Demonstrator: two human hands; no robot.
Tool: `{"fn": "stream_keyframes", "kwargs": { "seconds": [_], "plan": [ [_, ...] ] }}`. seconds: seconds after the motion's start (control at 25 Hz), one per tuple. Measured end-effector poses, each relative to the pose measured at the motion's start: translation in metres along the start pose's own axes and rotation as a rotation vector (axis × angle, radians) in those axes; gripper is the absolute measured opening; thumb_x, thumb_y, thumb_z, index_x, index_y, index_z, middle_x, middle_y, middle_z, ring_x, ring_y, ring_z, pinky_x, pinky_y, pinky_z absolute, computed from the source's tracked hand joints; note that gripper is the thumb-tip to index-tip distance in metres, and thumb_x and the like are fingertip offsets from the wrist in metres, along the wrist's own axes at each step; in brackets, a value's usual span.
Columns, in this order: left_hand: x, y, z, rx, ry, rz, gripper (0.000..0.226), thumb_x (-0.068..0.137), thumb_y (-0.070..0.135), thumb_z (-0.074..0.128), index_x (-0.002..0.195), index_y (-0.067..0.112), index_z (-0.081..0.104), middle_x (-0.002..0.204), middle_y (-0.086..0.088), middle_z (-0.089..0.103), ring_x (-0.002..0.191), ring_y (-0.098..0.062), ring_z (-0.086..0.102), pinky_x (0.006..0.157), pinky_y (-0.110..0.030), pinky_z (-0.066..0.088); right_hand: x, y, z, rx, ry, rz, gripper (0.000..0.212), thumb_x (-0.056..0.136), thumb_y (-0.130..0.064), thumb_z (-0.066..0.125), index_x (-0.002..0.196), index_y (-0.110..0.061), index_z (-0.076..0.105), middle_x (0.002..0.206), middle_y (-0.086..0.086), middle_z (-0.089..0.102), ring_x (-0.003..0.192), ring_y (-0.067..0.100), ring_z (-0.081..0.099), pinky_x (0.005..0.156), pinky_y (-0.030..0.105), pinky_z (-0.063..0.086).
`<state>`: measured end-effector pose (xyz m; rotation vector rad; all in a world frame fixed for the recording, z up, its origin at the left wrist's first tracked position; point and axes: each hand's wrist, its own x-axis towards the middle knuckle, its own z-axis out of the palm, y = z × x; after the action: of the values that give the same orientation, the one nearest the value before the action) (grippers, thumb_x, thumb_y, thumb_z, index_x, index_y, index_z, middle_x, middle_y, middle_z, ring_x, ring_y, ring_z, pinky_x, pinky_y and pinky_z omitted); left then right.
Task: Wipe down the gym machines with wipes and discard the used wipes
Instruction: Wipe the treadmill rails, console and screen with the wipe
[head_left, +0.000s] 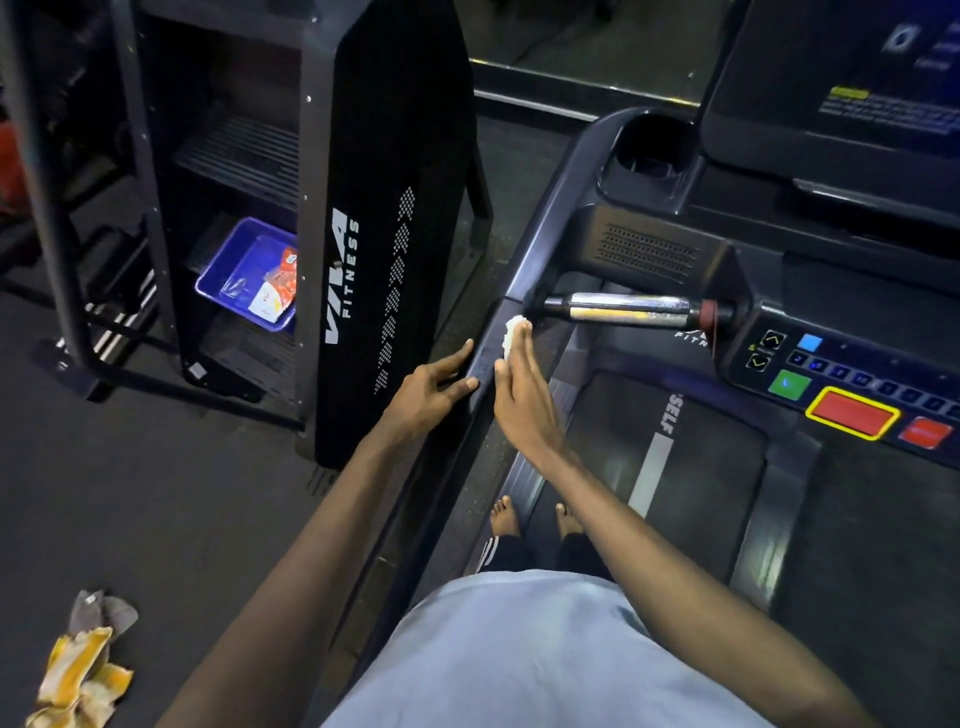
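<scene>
Where the treadmill's left side rail (480, 364) meets a chrome grip bar (628, 310), a white wipe (511, 335) lies pressed under the straight fingers of the right hand (522, 400). The left hand (431, 389) rests on the rail's outer edge, fingers extended, holding nothing. Farther left, a blue tray (234, 247) inside a black machine (395, 234) holds what look like orange-and-white packets (278, 291). Yellow rags (78, 675) lie on the floor.
</scene>
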<state>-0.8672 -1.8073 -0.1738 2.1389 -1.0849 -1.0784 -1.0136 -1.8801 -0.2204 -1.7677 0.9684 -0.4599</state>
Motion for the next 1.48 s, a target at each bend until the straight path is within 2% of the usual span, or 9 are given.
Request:
{"fn": "stream_keyframes", "kwargs": {
  "seconds": [0.2, 0.4, 0.52, 0.68, 0.96, 1.08, 1.24, 1.36, 1.48],
  "plan": [
    [0.005, 0.003, -0.002, 0.059, -0.007, 0.017, 0.064, 0.091, 0.031, 0.069, 0.148, 0.027, 0.041, 0.140, 0.015, 0.051, 0.122, 0.003, 0.052, 0.097, -0.004, 0.036, 0.022, -0.009, -0.006, 0.215, -0.012, 0.197, 0.057, 0.109, -0.026, 0.026, 0.159, -0.015, 0.001, 0.166, -0.005, -0.001, 0.151, 0.005, 0.001, 0.123, 0.025, 0.004],
    [0.001, 0.008, 0.008, 0.112, 0.051, 0.035, 0.064, 0.094, 0.028, 0.065, 0.151, 0.022, 0.036, 0.143, 0.000, 0.052, 0.128, -0.008, 0.050, 0.097, -0.005, 0.034, 0.006, 0.011, -0.002, 0.189, -0.037, 0.343, 0.052, 0.107, -0.026, 0.030, 0.158, -0.026, 0.021, 0.158, 0.001, 0.036, 0.139, 0.024, 0.042, 0.110, 0.036, 0.034],
    [-0.001, 0.009, 0.013, 0.134, 0.075, 0.034, 0.067, 0.093, 0.035, 0.065, 0.152, 0.022, 0.035, 0.146, -0.001, 0.050, 0.130, -0.012, 0.049, 0.098, -0.009, 0.034, 0.021, 0.016, 0.003, 0.229, 0.098, 0.386, 0.039, 0.106, -0.029, 0.037, 0.141, -0.021, 0.052, 0.123, 0.005, 0.067, 0.106, 0.024, 0.063, 0.085, 0.035, 0.047],
    [0.000, 0.008, 0.011, 0.172, 0.065, -0.013, 0.069, 0.092, 0.044, 0.065, 0.152, 0.029, 0.034, 0.141, -0.002, 0.056, 0.122, -0.012, 0.055, 0.096, -0.019, 0.039, 0.021, 0.016, 0.003, 0.208, 0.274, 0.367, 0.021, 0.100, -0.026, 0.053, 0.098, -0.012, 0.070, 0.078, -0.006, 0.067, 0.071, 0.016, 0.062, 0.059, 0.027, 0.036],
    [0.000, 0.005, 0.007, 0.151, 0.061, -0.013, 0.069, 0.090, 0.042, 0.067, 0.151, 0.027, 0.036, 0.141, -0.004, 0.056, 0.128, -0.017, 0.054, 0.106, -0.023, 0.039, 0.014, 0.007, -0.030, 0.162, 0.233, 0.372, 0.019, 0.094, -0.018, 0.065, 0.108, -0.013, 0.077, 0.097, 0.006, 0.077, 0.090, 0.014, 0.069, 0.066, 0.019, 0.042],
    [-0.001, 0.014, 0.010, 0.277, 0.079, -0.021, 0.062, 0.094, 0.035, 0.063, 0.149, 0.021, 0.040, 0.134, -0.012, 0.061, 0.124, -0.028, 0.056, 0.104, -0.033, 0.043, -0.011, 0.005, -0.050, 0.096, 0.278, 0.374, 0.020, 0.095, -0.022, 0.064, 0.105, -0.011, 0.077, 0.097, 0.010, 0.076, 0.094, 0.017, 0.070, 0.077, 0.027, 0.048],
    [0.002, 0.024, 0.034, 0.456, 0.208, 0.268, 0.030, 0.088, 0.012, 0.055, 0.116, 0.009, 0.061, 0.117, -0.021, 0.062, 0.109, -0.043, 0.059, 0.093, -0.050, 0.050, -0.054, 0.024, -0.080, 0.029, 0.356, 0.436, 0.028, 0.094, -0.031, 0.064, 0.117, -0.019, 0.073, 0.103, 0.006, 0.076, 0.103, 0.019, 0.069, 0.090, 0.030, 0.052],
    [0.000, 0.043, 0.066, 0.334, 0.072, 0.466, 0.046, 0.090, 0.006, 0.061, 0.135, 0.008, 0.057, 0.143, -0.019, 0.050, 0.132, -0.034, 0.047, 0.113, -0.039, 0.035, -0.101, 0.038, -0.113, -0.032, 0.455, 0.439, 0.031, 0.094, -0.025, 0.059, 0.123, -0.030, 0.070, 0.097, -0.004, 0.075, 0.095, 0.013, 0.068, 0.091, 0.027, 0.052],
    [-0.009, 0.083, 0.103, 0.247, -0.176, 0.595, 0.050, 0.091, 0.011, 0.066, 0.139, 0.015, 0.055, 0.148, -0.012, 0.046, 0.137, -0.024, 0.044, 0.110, -0.018, 0.027, -0.148, 0.046, -0.165, -0.074, 0.612, 0.500, 0.030, 0.093, -0.015, 0.056, 0.112, -0.027, 0.076, 0.107, -0.004, 0.076, 0.101, 0.014, 0.069, 0.088, 0.020, 0.050]
  ]
}}
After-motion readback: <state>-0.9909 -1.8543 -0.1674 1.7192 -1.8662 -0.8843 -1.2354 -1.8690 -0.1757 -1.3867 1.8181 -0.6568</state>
